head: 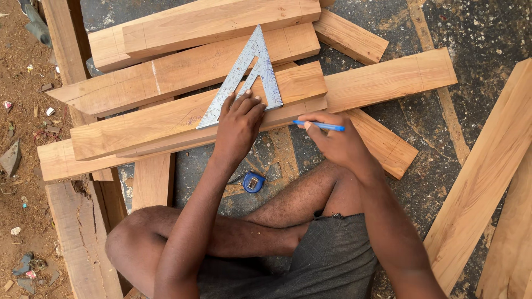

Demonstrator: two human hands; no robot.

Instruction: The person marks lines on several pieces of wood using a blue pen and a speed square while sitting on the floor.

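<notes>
The metal triangular square (pixel 244 77) lies flat on a long wooden plank (pixel 166 124), its apex pointing away from the person and its base edge running along the plank's length. The left hand (pixel 239 123) presses spread fingers on the square's lower edge, pinning it. The right hand (pixel 335 141) grips a blue pen (pixel 320 125), which lies level, its tip toward the square, just right of it. More planks (pixel 205 25) are stacked beyond and beside, crowding the far side. A blue tape measure (pixel 253 181) sits on the dark floor (pixel 432 122) near the person's knee; open floor lies to the right
</notes>
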